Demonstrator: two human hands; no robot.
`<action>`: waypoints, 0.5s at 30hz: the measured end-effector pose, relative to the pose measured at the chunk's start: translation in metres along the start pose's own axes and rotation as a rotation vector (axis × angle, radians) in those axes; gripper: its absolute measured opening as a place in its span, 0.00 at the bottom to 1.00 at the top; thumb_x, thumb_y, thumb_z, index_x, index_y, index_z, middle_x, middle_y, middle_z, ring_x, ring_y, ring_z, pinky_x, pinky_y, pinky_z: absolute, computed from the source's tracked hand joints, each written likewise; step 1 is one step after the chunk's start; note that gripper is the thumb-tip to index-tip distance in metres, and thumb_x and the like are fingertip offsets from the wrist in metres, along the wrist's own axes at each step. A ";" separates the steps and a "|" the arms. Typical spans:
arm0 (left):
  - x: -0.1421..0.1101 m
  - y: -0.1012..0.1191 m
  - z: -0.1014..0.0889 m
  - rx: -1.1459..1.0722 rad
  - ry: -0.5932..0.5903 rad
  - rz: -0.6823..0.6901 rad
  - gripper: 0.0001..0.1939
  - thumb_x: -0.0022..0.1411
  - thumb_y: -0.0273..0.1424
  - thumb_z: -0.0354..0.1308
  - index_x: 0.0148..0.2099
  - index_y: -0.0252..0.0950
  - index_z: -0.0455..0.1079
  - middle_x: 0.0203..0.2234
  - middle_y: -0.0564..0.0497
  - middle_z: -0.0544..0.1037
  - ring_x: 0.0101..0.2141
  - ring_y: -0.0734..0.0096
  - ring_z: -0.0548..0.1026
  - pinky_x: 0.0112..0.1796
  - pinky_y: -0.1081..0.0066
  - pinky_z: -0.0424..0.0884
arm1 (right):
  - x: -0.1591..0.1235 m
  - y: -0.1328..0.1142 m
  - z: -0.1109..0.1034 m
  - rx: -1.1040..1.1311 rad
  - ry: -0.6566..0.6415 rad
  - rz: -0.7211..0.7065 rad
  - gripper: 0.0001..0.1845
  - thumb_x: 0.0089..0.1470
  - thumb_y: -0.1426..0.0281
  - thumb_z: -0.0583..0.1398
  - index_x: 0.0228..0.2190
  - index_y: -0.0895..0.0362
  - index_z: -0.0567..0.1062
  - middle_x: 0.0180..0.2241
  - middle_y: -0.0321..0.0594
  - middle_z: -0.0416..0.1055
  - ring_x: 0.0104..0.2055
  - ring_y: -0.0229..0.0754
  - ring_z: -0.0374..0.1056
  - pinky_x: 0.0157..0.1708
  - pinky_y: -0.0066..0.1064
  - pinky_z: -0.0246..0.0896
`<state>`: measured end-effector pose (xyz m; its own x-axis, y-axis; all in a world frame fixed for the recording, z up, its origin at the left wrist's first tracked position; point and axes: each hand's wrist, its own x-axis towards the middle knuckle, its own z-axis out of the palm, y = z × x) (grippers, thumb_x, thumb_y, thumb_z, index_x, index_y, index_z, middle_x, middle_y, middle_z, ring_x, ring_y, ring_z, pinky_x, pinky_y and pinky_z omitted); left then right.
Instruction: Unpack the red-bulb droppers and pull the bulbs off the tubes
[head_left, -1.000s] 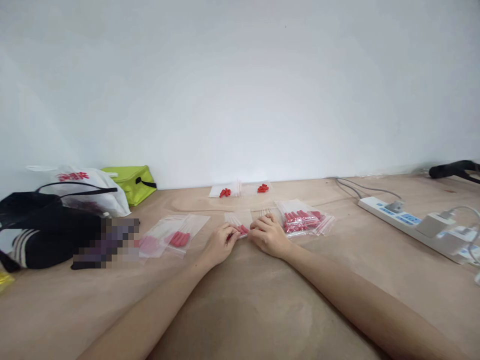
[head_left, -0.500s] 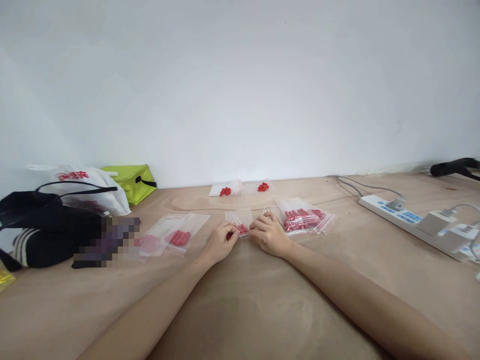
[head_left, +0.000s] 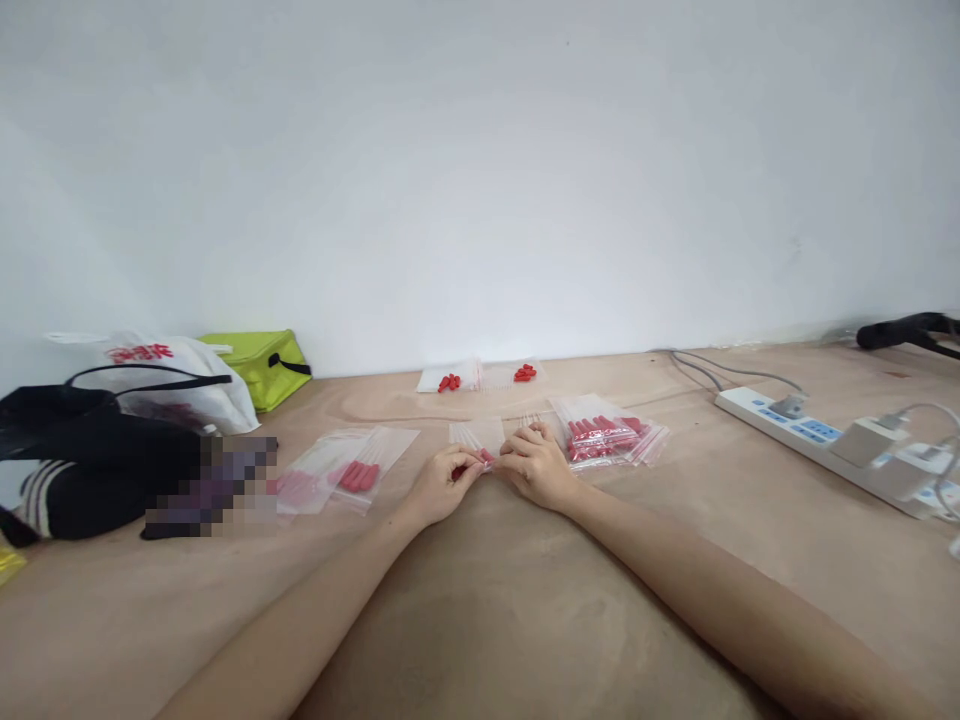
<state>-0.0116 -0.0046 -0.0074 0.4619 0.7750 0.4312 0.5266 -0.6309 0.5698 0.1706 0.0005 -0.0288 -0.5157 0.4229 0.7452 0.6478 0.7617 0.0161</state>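
Between my hands lies a small clear zip bag (head_left: pixel 480 432) with red pieces (head_left: pixel 486 455) at its near end. My left hand (head_left: pixel 446 482) pinches the bag's near edge with thumb and forefinger; something red shows under its curled fingers. At the same edge my right hand (head_left: pixel 540 468) is closed too, thumb and forefinger meeting the left ones. Just right of it a pile of zip bags (head_left: pixel 607 435) holds red, rod-like pieces. On the left more zip bags (head_left: pixel 390 450) lie overlapped, with red pieces (head_left: pixel 360 475) in or on them.
By the wall, two small groups of red pieces (head_left: pixel 450 383) rest on clear bags. At right stands a white power strip (head_left: pixel 772 418) with plugs and grey cables. A black bag (head_left: pixel 97 500), a white plastic bag (head_left: pixel 217 385) and a lime-green box-shaped bag (head_left: pixel 259 365) crowd the left.
My two hands' fingertips have come closer together at the bag's near edge, covering more of its red pieces. The other things on the table lie as before.
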 end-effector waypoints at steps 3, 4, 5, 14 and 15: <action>0.000 -0.001 -0.001 -0.010 0.016 -0.019 0.09 0.56 0.27 0.51 0.27 0.35 0.71 0.28 0.50 0.75 0.31 0.73 0.72 0.34 0.73 0.68 | 0.003 -0.004 0.004 0.004 0.043 0.020 0.09 0.53 0.70 0.54 0.28 0.50 0.74 0.27 0.34 0.70 0.33 0.36 0.57 0.38 0.35 0.40; 0.000 -0.001 -0.001 -0.003 0.031 -0.027 0.09 0.56 0.27 0.51 0.26 0.35 0.70 0.27 0.51 0.75 0.30 0.74 0.72 0.33 0.73 0.68 | 0.004 -0.005 0.006 0.003 0.051 0.023 0.09 0.53 0.69 0.54 0.27 0.50 0.75 0.27 0.34 0.70 0.33 0.36 0.57 0.38 0.35 0.40; 0.000 -0.002 -0.001 0.008 0.050 -0.036 0.09 0.55 0.27 0.51 0.25 0.35 0.70 0.26 0.51 0.74 0.29 0.74 0.71 0.31 0.74 0.67 | 0.006 -0.007 0.007 0.001 0.053 0.022 0.09 0.53 0.69 0.54 0.27 0.50 0.75 0.26 0.34 0.70 0.33 0.36 0.57 0.38 0.35 0.40; -0.004 -0.008 0.006 0.108 0.182 -0.083 0.10 0.54 0.26 0.49 0.22 0.34 0.64 0.21 0.53 0.70 0.24 0.75 0.68 0.25 0.76 0.63 | 0.013 -0.017 0.010 0.042 -0.050 0.009 0.08 0.50 0.74 0.54 0.25 0.56 0.73 0.31 0.36 0.68 0.35 0.36 0.57 0.39 0.35 0.41; -0.004 -0.009 0.006 0.124 0.200 -0.091 0.10 0.54 0.26 0.48 0.22 0.34 0.63 0.20 0.54 0.69 0.24 0.75 0.67 0.25 0.76 0.62 | 0.013 -0.018 0.010 0.046 -0.067 0.011 0.08 0.50 0.74 0.54 0.25 0.56 0.73 0.31 0.36 0.68 0.36 0.37 0.57 0.39 0.35 0.41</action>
<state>-0.0143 -0.0023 -0.0181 0.2644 0.8129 0.5190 0.6487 -0.5481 0.5280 0.1465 -0.0028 -0.0259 -0.5460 0.4620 0.6989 0.6277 0.7781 -0.0239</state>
